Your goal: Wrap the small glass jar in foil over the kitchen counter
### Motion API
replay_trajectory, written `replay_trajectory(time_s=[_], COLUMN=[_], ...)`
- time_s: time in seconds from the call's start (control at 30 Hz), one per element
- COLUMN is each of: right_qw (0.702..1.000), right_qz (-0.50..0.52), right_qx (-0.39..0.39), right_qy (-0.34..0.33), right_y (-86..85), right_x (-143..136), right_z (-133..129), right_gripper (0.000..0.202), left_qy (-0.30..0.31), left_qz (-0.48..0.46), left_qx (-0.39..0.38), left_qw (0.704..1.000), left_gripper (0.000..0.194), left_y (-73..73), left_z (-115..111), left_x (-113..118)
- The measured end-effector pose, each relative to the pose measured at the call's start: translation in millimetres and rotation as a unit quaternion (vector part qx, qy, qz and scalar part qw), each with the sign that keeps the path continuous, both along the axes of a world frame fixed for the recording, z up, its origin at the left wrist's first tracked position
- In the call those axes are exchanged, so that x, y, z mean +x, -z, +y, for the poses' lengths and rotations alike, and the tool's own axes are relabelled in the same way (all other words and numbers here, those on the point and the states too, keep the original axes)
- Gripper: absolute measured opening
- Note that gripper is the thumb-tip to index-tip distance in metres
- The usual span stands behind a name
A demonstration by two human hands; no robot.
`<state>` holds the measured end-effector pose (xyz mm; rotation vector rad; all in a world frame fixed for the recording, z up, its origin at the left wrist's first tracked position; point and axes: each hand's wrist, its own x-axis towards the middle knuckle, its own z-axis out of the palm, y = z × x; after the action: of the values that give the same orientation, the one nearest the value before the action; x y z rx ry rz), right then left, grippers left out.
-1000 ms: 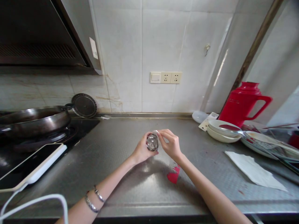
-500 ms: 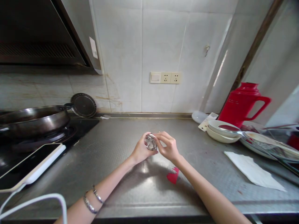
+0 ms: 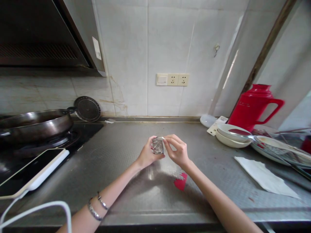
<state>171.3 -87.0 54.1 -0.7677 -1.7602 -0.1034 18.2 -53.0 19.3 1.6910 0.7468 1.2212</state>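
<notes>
Over the middle of the steel counter (image 3: 116, 194), my left hand (image 3: 147, 155) is wrapped round a small clear glass (image 3: 157, 147). Its mouth tilts toward me, and shiny facets or creases show on it. My right hand (image 3: 178, 149) is closed in a pinch at the glass's upper right rim. A small white piece (image 3: 160, 138) sticks out between its fingertips; I cannot tell its material. Below the hands a torn-edged red scrap (image 3: 180, 183) lies on the counter, near my right forearm.
To the left are a steel pan (image 3: 36, 124) on the stove, a round dark lid (image 3: 87, 109), and a phone (image 3: 34, 171) with a white cable (image 3: 46, 204). Stacked bowls (image 3: 230, 139), a red thermos (image 3: 252, 106), plates and a white tissue (image 3: 266, 176) are at right.
The glass has turned slightly in my left hand. My right fingers have shifted a little to the right, and the white piece shows more clearly at the rim.
</notes>
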Motion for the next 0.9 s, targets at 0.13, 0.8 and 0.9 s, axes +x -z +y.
replay_trajectory(time_s=[0.13, 0.8, 0.9], right_qw=[0.99, 0.991, 0.986], right_qz=[0.087, -0.103, -0.129], right_qx=[-0.109, 0.045, 0.069], right_qy=[0.028, -0.071, -0.077], right_y=[-0.8, 7.7, 8.4], right_x=[-0.6, -7.2, -8.6], right_z=[4.4, 2.0, 1.5], right_gripper=[0.024, 0.02, 0.019], left_qy=[0.014, -0.007, -0.032], left_qz=[0.037, 0.067, 0.078], left_qx=[0.009, 0.064, 0.059], left_qw=[0.999, 0.996, 0.995], left_gripper=[0.084, 0.072, 0.072], left_y=[0.9, 3.2, 5.5], left_z=[-4.9, -3.4, -0.3], left_x=[0.0, 1.7, 0.6])
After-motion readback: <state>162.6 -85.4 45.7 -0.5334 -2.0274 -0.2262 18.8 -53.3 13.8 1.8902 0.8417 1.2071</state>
